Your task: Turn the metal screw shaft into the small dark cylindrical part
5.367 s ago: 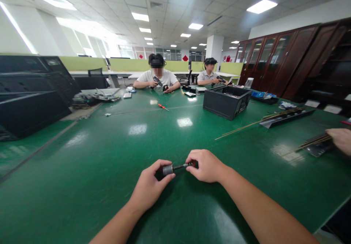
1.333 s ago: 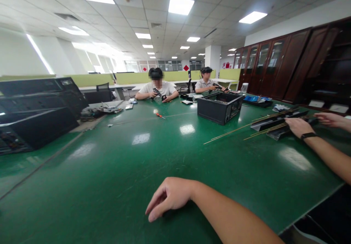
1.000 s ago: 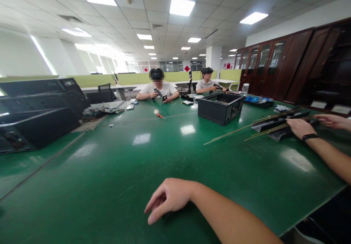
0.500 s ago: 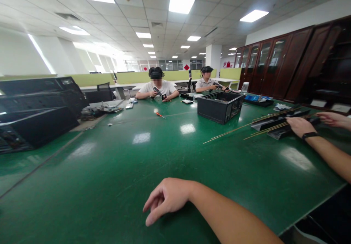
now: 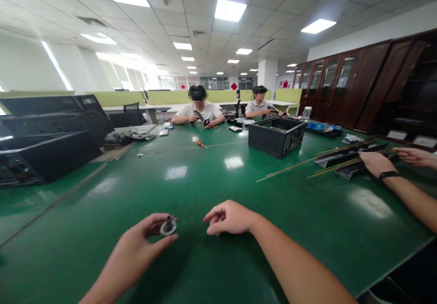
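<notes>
My left hand [image 5: 145, 240] is closed around a small round part [image 5: 168, 227] with a pale rim and a dark stub rising from its middle. Thumb and fingertips grip it from both sides, just above the green tabletop [image 5: 191, 267]. A short gap to the right, my right hand [image 5: 234, 216] hovers low over the same surface. Its thumb and forefinger point left towards the part and stand apart, with the other fingers curled. I see nothing in that hand.
Black computer cases [image 5: 51, 154] stand on the left, and another open case [image 5: 273, 138] sits ahead. An orange screwdriver [image 5: 202, 144] lies mid-table. At right, another person's hands [image 5: 377, 163] work at thin brass-coloured rods [image 5: 327, 165] on dark metal channels. Two people sit across the table.
My left hand has come into view from below, holding the small round part. My right hand has moved up and to the right, away from me.
</notes>
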A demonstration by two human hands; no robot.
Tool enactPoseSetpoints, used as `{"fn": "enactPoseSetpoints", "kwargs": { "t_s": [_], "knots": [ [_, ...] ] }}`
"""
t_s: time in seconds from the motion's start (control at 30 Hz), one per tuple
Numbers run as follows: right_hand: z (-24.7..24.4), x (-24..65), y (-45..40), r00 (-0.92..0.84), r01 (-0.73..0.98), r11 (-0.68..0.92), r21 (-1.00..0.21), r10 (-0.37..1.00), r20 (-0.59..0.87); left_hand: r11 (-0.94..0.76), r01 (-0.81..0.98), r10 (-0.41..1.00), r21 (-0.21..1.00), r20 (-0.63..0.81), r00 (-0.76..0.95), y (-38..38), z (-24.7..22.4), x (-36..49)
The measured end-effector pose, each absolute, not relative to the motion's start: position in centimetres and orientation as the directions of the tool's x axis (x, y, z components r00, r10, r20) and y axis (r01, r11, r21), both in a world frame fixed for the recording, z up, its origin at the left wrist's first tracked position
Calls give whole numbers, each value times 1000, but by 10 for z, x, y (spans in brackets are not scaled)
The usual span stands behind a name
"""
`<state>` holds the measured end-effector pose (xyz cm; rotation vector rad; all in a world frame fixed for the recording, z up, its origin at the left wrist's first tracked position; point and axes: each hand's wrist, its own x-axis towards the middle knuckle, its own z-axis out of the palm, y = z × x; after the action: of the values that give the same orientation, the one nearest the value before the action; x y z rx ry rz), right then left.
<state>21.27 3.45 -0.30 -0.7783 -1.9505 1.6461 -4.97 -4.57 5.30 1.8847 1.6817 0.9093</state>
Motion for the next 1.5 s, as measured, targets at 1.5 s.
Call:
{"fn": "enactPoseSetpoints", "kwargs": {
  "t_s": [1.5],
  "knots": [
    [-12, 208, 32, -438, 525, 431, -734, 876, 201, -375, 533, 903, 759, 169, 394, 18, 4, 1]
  ]
}}
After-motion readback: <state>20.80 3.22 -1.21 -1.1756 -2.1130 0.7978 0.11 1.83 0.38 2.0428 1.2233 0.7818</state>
